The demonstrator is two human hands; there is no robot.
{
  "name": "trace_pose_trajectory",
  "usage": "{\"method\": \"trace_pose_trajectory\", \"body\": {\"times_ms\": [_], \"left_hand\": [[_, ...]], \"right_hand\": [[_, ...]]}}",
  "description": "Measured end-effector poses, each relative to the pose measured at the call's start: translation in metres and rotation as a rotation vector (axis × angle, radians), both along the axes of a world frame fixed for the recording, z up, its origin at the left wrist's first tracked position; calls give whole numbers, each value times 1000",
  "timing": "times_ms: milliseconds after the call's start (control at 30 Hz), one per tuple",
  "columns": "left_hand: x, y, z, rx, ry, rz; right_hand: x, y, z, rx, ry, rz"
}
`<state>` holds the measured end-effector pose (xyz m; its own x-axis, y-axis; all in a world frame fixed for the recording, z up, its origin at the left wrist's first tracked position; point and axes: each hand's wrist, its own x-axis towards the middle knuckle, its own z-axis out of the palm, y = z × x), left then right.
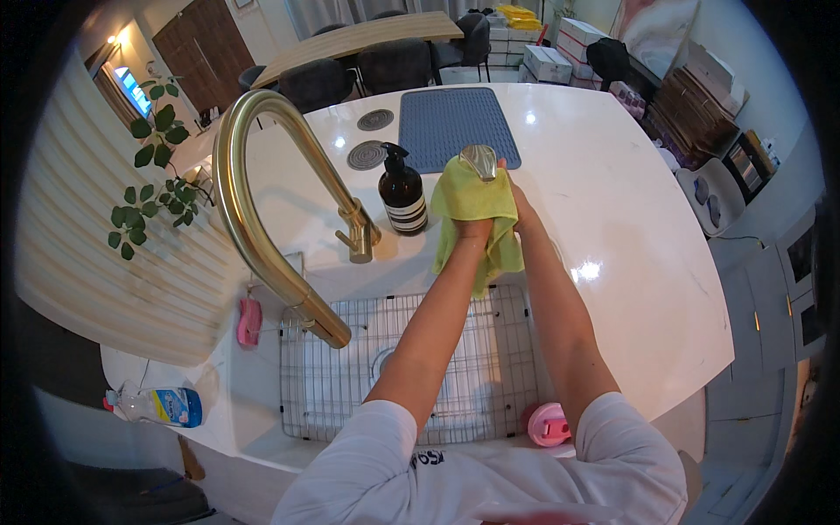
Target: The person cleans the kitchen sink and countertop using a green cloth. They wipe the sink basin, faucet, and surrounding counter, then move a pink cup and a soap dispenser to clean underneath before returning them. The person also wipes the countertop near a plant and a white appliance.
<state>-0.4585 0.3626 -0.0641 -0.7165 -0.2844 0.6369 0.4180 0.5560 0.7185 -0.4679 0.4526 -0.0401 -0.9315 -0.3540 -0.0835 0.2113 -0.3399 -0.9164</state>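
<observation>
A yellow-green cloth [474, 197] is draped over my hands above the back edge of the sink. A shiny, clear or metallic item [483, 161] pokes out of the cloth's top; I cannot tell exactly what it is. My left hand [474, 228] is mostly under the cloth, with only its wrist side showing. Beside it, my right hand [518, 200] is against the cloth's right side, a fingertip showing near the item. A dark pump bottle [403, 193] stands just left of the cloth, and a blue-grey drying mat [453, 125] lies behind it.
A brass faucet [262, 243] arches over the sink's wire grid [367, 394]. A pink sponge [249, 321] hangs at the sink's left wall. A dish soap bottle [164, 405] lies at the left, a pink lid [548, 424] by my right arm. Two round coasters [367, 155] lie behind the faucet.
</observation>
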Motion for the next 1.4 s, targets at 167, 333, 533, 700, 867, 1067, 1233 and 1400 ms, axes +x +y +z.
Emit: {"method": "trace_pose_trajectory", "body": {"times_ms": [167, 333, 533, 700, 867, 1067, 1233, 1400], "left_hand": [[-2, -10, -40, -22, -8, 50], [17, -14, -36, -122, -139, 84], [52, -20, -25, -166, -405, 133], [46, -34, -33, -200, -479, 41], [88, -48, -8, -134, -114, -290], [149, -38, 33, 377, -231, -869], [154, -31, 73, 23, -43, -843], [156, -31, 93, 358, -366, -916]], "right_hand": [[-5, -2, -1, -12, 156, 106], [-19, 4, -18, 44, 227, 234], [-8, 1, 5, 269, 444, 198], [12, -34, 1, 304, 543, -294], [17, 3, -6, 316, 523, -315], [88, 25, 5, 412, 600, -144], [129, 41, 11, 523, 543, -168], [147, 41, 24, 669, 645, -183]]}}
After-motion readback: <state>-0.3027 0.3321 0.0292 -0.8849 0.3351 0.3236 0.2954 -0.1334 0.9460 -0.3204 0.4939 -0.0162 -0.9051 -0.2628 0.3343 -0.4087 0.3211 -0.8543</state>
